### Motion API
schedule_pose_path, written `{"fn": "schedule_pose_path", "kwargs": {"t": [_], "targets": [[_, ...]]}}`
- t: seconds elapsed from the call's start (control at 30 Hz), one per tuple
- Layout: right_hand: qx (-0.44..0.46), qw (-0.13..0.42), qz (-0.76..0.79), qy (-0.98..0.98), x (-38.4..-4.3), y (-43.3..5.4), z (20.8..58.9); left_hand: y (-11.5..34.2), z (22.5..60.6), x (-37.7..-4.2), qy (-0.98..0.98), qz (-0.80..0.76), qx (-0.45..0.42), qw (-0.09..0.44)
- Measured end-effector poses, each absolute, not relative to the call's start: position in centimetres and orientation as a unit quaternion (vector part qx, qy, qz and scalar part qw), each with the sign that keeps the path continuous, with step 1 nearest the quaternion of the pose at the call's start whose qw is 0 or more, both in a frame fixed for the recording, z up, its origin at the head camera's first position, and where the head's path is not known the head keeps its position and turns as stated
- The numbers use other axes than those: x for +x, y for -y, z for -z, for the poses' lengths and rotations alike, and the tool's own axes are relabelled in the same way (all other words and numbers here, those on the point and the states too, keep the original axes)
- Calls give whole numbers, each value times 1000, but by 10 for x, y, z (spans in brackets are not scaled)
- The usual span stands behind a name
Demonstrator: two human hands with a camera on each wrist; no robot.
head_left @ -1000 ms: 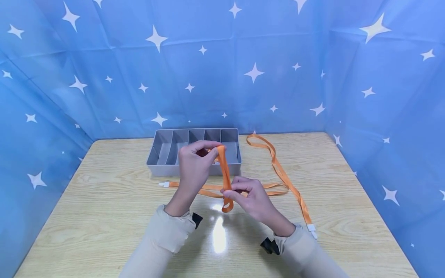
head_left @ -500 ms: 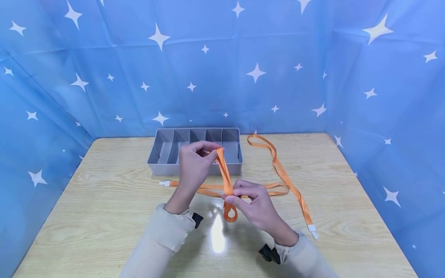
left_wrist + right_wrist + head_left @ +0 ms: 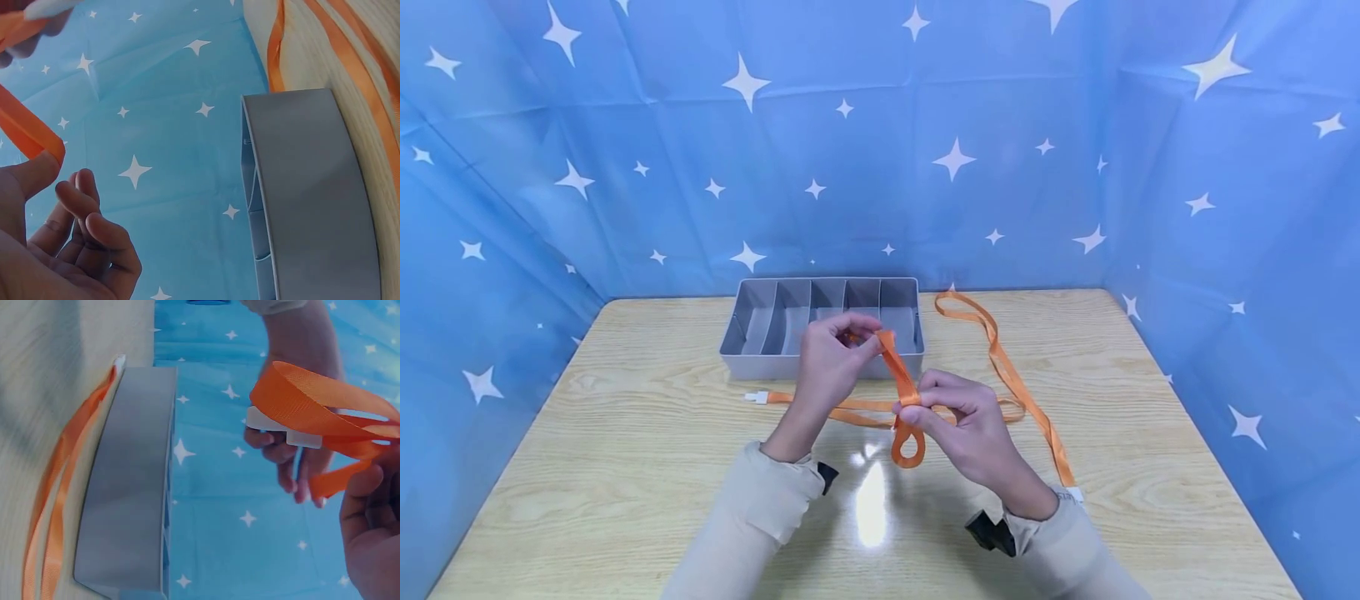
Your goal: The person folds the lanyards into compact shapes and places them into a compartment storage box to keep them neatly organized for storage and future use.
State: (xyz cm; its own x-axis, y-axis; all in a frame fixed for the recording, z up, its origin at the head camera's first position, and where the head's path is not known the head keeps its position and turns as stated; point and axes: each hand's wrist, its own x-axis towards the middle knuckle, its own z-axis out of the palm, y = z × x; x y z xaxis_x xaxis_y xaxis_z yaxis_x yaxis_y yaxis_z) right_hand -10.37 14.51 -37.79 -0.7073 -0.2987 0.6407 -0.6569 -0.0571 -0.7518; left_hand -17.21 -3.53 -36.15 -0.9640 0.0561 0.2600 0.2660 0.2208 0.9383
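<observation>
Both hands hold an orange lanyard (image 3: 898, 364) in the air, over the table's middle. My left hand (image 3: 833, 360) holds its upper end, which bends over the thumb tip in the left wrist view. Lower and to the right, my right hand (image 3: 976, 427) pinches the gathered strap between thumb and fingers. A small round loop of strap hangs under that pinch. In the right wrist view a white plastic clip (image 3: 304, 439) shows beside the folded strap, partly covered by it. Two more orange lanyards lie on the table, one crosswise (image 3: 857, 406) behind the hands, one slanting (image 3: 1017, 385) at the right.
A grey divided tray (image 3: 760, 367) stands at the back of the wooden table (image 3: 587, 467), just behind my left hand. Something orange shows in one compartment between the fingers. Blue star-patterned cloth (image 3: 850, 142) hangs behind and at both sides.
Both hands have moved slightly to the right with the lanyard. The strap between them now slants more, and the hanging loop has opened into a rounder ring.
</observation>
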Motion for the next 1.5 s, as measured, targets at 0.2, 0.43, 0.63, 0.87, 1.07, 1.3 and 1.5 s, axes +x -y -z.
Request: {"fn": "schedule_pose_path", "kwargs": {"t": [0.2,0.43,0.63,0.87,1.07,1.3,1.5], "targets": [[358,153,-649,654,-105,-148,374,32,368,-170,795,595,-101,64],[341,154,-660,652,-104,-154,371,28,376,-165,810,569,-124,68],[329,146,-691,627,-106,-158,368,24,380,-157,814,542,-183,94],[312,147,-700,625,-108,-161,368,22,388,-151,789,545,-253,129],[315,158,-698,623,-109,-162,366,21,394,-150,776,545,-275,162],[287,160,-699,636,-109,-163,364,19,397,-149,770,543,-291,167],[253,170,-707,638,-111,-164,363,19,404,-149,729,569,-334,184]]}}
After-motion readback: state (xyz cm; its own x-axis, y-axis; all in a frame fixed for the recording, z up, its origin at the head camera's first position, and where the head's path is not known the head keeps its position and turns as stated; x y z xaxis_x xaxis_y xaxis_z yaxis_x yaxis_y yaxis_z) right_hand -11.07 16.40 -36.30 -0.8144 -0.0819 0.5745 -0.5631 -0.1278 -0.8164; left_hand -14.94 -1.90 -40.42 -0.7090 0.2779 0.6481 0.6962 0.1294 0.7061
